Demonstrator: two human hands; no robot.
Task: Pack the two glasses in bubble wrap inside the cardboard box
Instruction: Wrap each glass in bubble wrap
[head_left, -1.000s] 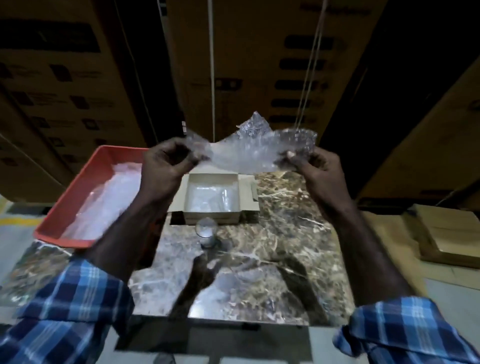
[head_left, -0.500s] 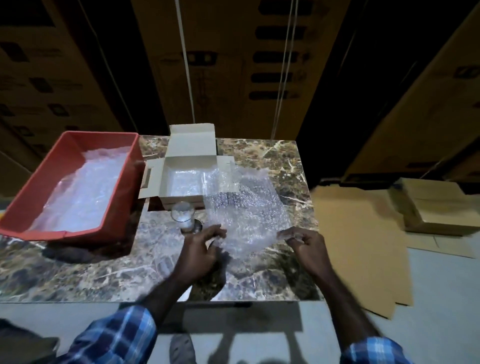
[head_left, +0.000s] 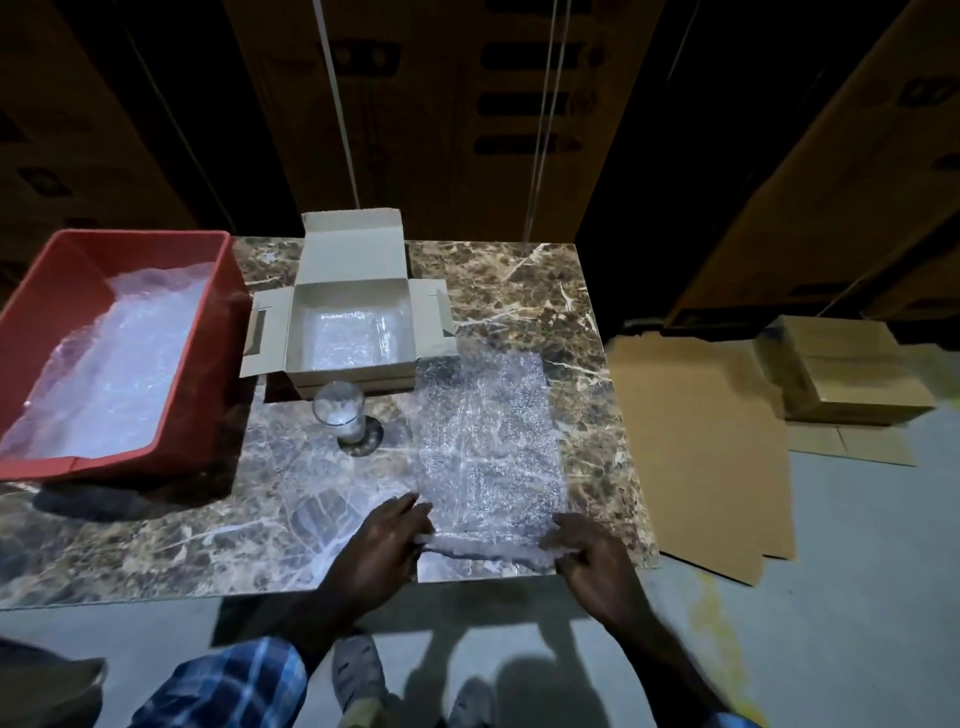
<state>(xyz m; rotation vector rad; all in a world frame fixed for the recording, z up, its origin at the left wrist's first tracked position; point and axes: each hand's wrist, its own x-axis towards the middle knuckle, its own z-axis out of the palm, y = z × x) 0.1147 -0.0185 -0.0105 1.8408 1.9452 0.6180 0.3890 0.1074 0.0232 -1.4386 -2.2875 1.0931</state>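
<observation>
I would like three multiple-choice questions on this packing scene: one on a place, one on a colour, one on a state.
1. Where does the bare glass stand?
A. inside the bin
B. on the table in front of the cardboard box
C. on the floor

2. What colour is the bin?
A. red
B. green
C. white

3. How is the bubble wrap sheet?
A. rolled up
B. spread flat on the table
C. hanging in the air

Answers: 1 B, it stands before the box's front wall. 2 A, its walls are red. 3 B, it lies flat, with the left hand and right hand at its near edge.
</observation>
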